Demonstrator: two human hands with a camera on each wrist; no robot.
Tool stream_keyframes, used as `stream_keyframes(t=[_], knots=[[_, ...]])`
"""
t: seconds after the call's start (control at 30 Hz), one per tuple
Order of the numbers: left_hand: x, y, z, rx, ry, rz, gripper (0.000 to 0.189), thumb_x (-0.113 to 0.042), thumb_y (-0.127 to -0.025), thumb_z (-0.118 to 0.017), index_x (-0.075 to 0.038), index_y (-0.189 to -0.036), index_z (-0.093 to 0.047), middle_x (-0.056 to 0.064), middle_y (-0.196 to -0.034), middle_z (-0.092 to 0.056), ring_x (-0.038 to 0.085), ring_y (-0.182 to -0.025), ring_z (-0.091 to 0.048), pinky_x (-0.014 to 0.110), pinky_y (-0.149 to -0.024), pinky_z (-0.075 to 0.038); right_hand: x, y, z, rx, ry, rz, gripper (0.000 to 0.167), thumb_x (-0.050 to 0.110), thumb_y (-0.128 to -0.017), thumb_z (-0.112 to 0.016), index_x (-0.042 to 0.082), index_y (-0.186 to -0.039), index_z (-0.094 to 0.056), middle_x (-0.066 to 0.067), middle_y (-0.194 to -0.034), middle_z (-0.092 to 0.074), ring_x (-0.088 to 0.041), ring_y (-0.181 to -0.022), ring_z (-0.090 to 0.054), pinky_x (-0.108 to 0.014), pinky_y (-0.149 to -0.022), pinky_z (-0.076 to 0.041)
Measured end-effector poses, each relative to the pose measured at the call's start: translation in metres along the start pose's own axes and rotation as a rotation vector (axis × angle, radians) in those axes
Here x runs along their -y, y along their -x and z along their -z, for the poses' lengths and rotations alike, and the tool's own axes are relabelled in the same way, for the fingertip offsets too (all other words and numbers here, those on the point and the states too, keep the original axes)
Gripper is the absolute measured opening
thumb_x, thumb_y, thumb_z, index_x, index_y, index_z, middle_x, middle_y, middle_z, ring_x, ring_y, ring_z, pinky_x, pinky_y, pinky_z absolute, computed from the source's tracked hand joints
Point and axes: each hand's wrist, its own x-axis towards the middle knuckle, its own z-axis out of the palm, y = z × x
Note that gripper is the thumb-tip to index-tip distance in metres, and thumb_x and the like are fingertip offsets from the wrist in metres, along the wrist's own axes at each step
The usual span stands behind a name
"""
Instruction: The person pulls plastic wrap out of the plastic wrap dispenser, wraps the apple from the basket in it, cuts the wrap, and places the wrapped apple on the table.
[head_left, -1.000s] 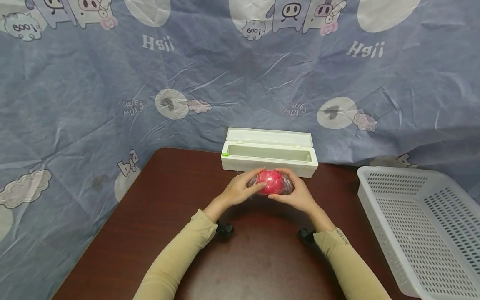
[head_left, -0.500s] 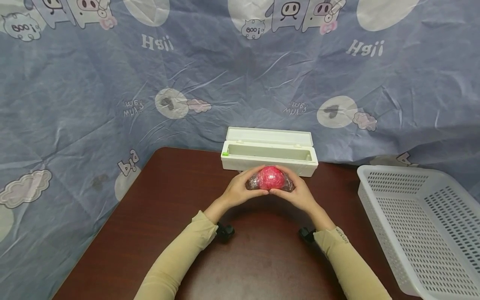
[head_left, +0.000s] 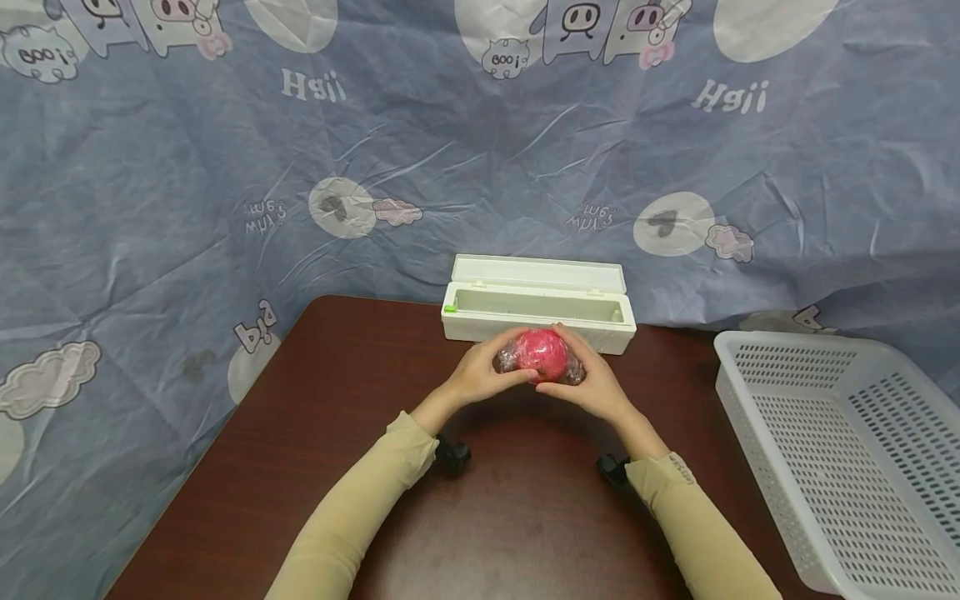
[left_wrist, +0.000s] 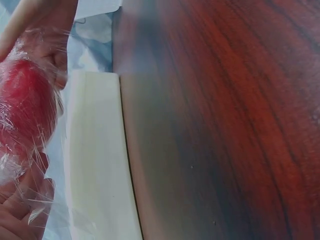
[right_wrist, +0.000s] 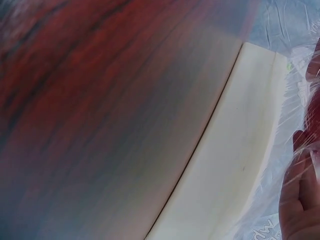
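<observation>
Both hands hold a red, round, apple-like thing [head_left: 542, 353] wrapped in clear cling film, up off the table in the head view. My left hand [head_left: 477, 372] grips it from the left, with the thumb on the near side. On the right side my right hand [head_left: 597, 385] grips it likewise, fingers curled behind. Loose film [left_wrist: 37, 200] bunches at both ends and trails over the fingers in the left wrist view. Just behind the hands stands a long white box [head_left: 536, 325], lid raised, with a green tab at its left end.
A white perforated basket [head_left: 757, 450] sits at the right of the dark brown table [head_left: 360, 367]. A blue-grey printed cloth [head_left: 420, 158] hangs behind the table and along its left side.
The wrapped red thing has risen slightly and turned a little in the hands. Both thumbs have shifted on its near side. Box and basket have stayed put.
</observation>
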Motion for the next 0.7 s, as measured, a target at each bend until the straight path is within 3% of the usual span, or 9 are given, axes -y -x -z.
stream_keyframes(t=[0.1,0.27,0.43,0.7], knots=[[0.000,-0.003,0.001,0.014,0.025,0.013,0.065,-0.033,-0.080,-0.075,-0.020,-0.137,-0.046,0.004,-0.121,-0.061,0.013,-0.103,-0.059,0.030,-0.086,-0.048,-0.016,-0.002,-0.003,0.006,0.024,0.040,0.096,0.009,-0.064,-0.087,0.005,-0.143,-0.035,-0.018,-0.143,-0.035,-0.037,-0.126,-0.037,-0.057,-0.096,-0.037],[0.001,-0.006,0.001,0.042,0.073,0.056,0.060,-0.033,-0.083,-0.072,-0.022,-0.136,-0.046,0.001,-0.123,-0.059,0.012,-0.107,-0.056,0.031,-0.089,-0.046,-0.039,-0.003,-0.006,-0.020,0.067,0.012,0.096,0.015,-0.064,-0.088,0.016,-0.144,-0.035,-0.011,-0.139,-0.041,-0.031,-0.122,-0.042,-0.053,-0.095,-0.040],[0.002,-0.007,0.002,0.056,0.110,0.118,0.057,-0.035,-0.085,-0.069,-0.024,-0.136,-0.047,-0.001,-0.124,-0.057,0.012,-0.109,-0.055,0.032,-0.090,-0.045,-0.044,-0.004,-0.008,-0.050,0.092,0.027,0.097,0.016,-0.063,-0.089,0.020,-0.144,-0.035,-0.010,-0.140,-0.041,-0.031,-0.124,-0.042,-0.053,-0.096,-0.039],[0.003,-0.009,0.002,0.068,0.127,0.143,0.055,-0.035,-0.086,-0.068,-0.025,-0.136,-0.047,-0.003,-0.124,-0.057,0.010,-0.110,-0.054,0.031,-0.092,-0.044,-0.044,-0.011,-0.007,-0.040,0.147,0.101,0.095,0.018,-0.060,-0.090,0.017,-0.141,-0.040,-0.009,-0.135,-0.047,-0.028,-0.118,-0.047,-0.051,-0.093,-0.042]])
